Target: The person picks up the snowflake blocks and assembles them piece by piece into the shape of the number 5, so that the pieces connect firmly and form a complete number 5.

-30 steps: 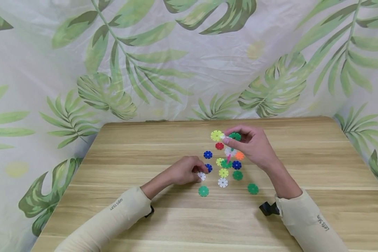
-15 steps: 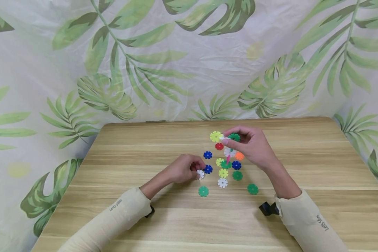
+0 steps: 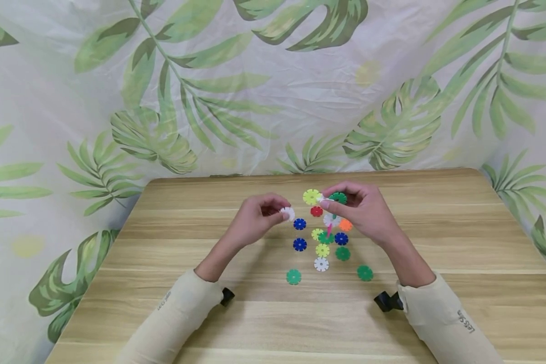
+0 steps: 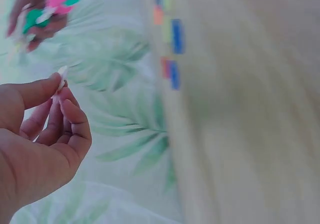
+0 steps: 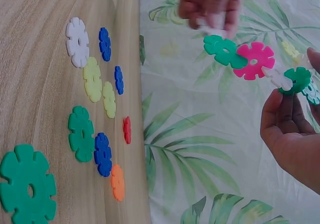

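My left hand pinches a white notched plastic disc between thumb and fingers, raised above the table. In the left wrist view that white disc shows edge-on at the fingertips. My right hand holds up a chain of interlocked notched discs. The right wrist view shows its pink disc, a green disc at the lower end, and a white disc near the fingers. A yellow disc sticks out left of the right fingertips. Part of the chain is hidden by the fingers.
Loose notched discs lie flat on the wooden table: blue, red, orange, yellow, white and several green ones. A leaf-patterned cloth hangs behind the table.
My left hand has lifted the white disc off the table and carried it up, away from the blue discs and level with the right hand. The right hand and its chain have barely moved.
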Demonstrator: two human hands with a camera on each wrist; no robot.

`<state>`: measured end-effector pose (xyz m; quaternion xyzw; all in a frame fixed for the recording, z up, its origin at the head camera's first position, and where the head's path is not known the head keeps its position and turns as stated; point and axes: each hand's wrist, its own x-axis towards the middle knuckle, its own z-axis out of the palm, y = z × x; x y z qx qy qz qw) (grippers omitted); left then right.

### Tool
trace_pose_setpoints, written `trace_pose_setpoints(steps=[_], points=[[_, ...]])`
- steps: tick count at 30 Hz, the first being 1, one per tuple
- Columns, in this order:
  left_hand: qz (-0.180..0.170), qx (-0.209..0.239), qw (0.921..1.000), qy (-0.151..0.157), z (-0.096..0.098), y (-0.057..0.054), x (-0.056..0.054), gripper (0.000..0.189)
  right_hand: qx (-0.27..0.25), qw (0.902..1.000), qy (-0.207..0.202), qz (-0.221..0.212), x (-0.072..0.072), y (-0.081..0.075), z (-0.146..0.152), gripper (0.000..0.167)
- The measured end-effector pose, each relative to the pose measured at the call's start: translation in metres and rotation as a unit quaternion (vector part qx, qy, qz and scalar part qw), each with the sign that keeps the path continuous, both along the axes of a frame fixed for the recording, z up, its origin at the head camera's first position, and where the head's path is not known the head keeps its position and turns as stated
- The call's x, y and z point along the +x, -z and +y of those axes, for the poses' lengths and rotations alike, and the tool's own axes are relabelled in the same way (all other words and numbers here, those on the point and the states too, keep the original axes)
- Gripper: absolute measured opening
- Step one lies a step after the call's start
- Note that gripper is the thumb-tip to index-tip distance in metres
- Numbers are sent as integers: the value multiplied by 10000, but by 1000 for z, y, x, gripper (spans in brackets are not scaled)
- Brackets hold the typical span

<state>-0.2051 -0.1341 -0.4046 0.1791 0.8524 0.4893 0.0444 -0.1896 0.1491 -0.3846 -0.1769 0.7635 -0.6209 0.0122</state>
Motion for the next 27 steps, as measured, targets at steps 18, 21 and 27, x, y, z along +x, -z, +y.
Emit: trace_pose_setpoints(steps=[18,21,27], points=[[399,1968,9791,-336,16,-45,3,18,-104,9996,209,150,0,1,1,19],[490,2163,9747,-282,19,-46,3,16,-115,9994,261,172,0,1,0,19],[487,2344,9708,-162,21,-41,2,13,-101,9992,336,184,0,1,0,20]])
